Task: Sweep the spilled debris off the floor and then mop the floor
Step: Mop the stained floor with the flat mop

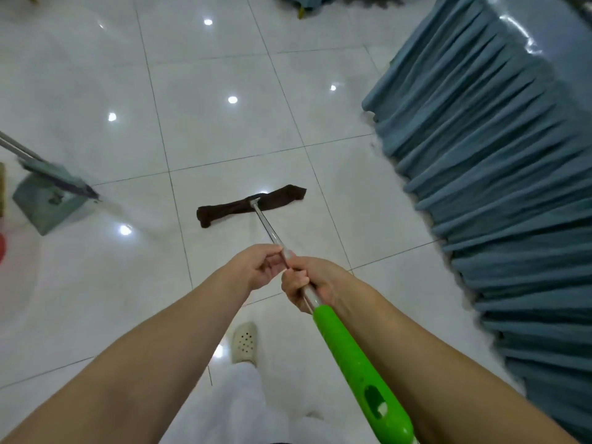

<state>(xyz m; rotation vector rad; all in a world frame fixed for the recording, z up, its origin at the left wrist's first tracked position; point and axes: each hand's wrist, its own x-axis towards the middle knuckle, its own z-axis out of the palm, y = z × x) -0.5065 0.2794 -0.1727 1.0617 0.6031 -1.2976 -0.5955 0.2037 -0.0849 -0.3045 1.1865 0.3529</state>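
A flat mop lies on the white tiled floor (224,139), its dark brown cloth head (230,208) spread across a tile ahead of me. Its metal pole (267,227) runs back to a bright green handle (352,363) at the lower right. My right hand (309,283) grips the pole just above the green handle. My left hand (261,267) holds the pole a little further up, fingers curled round it. No loose debris shows on the tiles around the mop.
A green dustpan (48,203) and a broom (57,179) with a metal pole stand at the left. A pleated blue-grey table skirt (496,171) fills the right side. My foot in a cream perforated slipper (245,342) stands below my hands. A red object (1,248) sits at the left edge.
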